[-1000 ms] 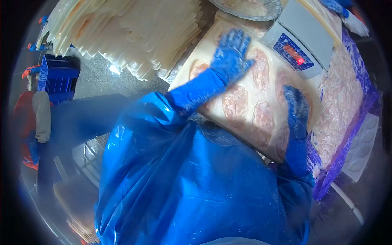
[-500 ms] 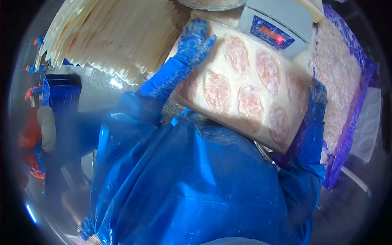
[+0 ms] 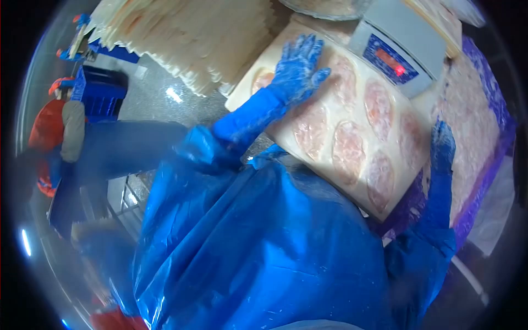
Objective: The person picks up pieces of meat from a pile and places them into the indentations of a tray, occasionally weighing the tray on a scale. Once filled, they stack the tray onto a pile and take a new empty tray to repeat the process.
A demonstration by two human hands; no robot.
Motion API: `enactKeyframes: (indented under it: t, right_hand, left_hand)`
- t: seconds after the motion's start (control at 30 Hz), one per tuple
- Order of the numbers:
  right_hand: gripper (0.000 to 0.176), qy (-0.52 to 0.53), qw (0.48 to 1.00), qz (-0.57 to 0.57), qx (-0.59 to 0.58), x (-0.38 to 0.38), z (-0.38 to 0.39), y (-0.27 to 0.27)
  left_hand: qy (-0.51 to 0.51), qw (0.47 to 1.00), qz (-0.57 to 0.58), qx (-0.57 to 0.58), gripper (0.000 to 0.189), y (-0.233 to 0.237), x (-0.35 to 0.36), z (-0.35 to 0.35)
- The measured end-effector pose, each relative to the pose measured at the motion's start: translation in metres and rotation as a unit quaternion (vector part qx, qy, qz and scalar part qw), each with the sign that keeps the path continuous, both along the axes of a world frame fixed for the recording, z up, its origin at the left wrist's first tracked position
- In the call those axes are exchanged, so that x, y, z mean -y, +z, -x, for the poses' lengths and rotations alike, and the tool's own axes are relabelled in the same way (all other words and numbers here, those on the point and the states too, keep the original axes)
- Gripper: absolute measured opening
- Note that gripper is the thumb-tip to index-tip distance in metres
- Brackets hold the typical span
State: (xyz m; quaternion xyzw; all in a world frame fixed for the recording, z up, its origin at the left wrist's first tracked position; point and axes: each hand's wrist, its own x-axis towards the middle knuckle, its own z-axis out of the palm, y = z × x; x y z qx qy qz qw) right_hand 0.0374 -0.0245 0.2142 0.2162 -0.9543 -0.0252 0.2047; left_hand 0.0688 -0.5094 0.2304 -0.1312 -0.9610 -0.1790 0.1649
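Observation:
A white mould tray (image 3: 400,190) has several oval hollows holding pale pink minced meat (image 3: 347,153). It lies tilted in front of my blue apron. My left hand (image 3: 301,69), in a wet blue glove, is spread flat over the tray's upper left part, fingers apart, holding nothing; it covers some of the ovals. Just beyond the tray's right edge, my right hand (image 3: 443,146) is stretched out over a mass of minced meat (image 3: 476,118) in a purple plastic liner (image 3: 503,129). Its fingers are straight with nothing visible in them, and meat residue coats the glove.
A grey scale (image 3: 404,36) with a lit red display stands behind the tray. Stacked pale sheets or trays (image 3: 187,38) rise at the upper left. Blue crates (image 3: 102,93) and a co-worker's red sleeve (image 3: 48,124) are farther left. White moulded sheets (image 3: 492,223) lie at the right.
The view has shifted, so the scene sits further right. My left hand has moved inward over the tray, uncovering an oval at its left end. My right hand has come slightly away from the tray's edge.

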Motion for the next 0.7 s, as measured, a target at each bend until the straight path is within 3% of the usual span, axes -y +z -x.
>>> enactKeyframes:
  t: [0.07, 0.13, 0.2, 0.23, 0.33, 0.4, 0.43, 0.5, 0.6, 0.7]
  right_hand:
    - [0.013, 0.003, 0.997, -0.079, 0.003, 0.0, 0.009, -0.001]
    - [0.014, 0.007, 0.988, -0.155, 0.001, -0.005, 0.021, 0.002]
    - [0.014, -0.007, 0.986, -0.162, 0.029, -0.018, 0.024, 0.015]
    - [0.014, -0.027, 0.993, -0.092, 0.07, -0.027, 0.02, 0.033]
    - [0.014, -0.087, 0.97, 0.159, 0.163, -0.042, -0.02, 0.072]
    - [0.014, -0.116, 0.921, 0.294, 0.227, -0.037, -0.077, 0.063]
    - [0.015, -0.126, 0.898, 0.335, 0.257, -0.031, -0.103, 0.049]
    - [0.015, -0.15, 0.836, 0.411, 0.332, -0.011, -0.16, 0.018]
    - [0.015, -0.171, 0.768, 0.476, 0.394, 0.012, -0.207, -0.015]
    - [0.015, -0.187, 0.736, 0.497, 0.42, 0.03, -0.227, -0.03]
  left_hand:
    - [0.057, 0.998, -0.008, -0.009, 0.069, 0.008, 0.039, -0.023]
    - [0.139, 0.987, -0.015, 0.08, 0.064, -0.013, 0.09, -0.046]
    - [0.151, 0.925, -0.275, 0.213, 0.059, -0.02, 0.119, -0.063]
    - [0.131, 0.883, -0.387, 0.229, 0.054, -0.019, 0.123, -0.066]
    - [0.105, 0.898, -0.364, 0.222, 0.05, -0.026, 0.138, -0.078]
    - [0.061, 0.892, -0.405, 0.19, 0.049, -0.028, 0.139, -0.081]
    - [0.058, 0.892, -0.405, 0.192, 0.049, -0.023, 0.129, -0.082]
    - [0.09, 0.813, -0.521, 0.243, 0.049, 0.001, 0.115, -0.089]
    - [0.121, 0.809, -0.517, 0.253, 0.049, 0.01, 0.12, -0.087]
    - [0.111, 0.814, -0.507, 0.261, 0.048, 0.021, 0.118, -0.084]
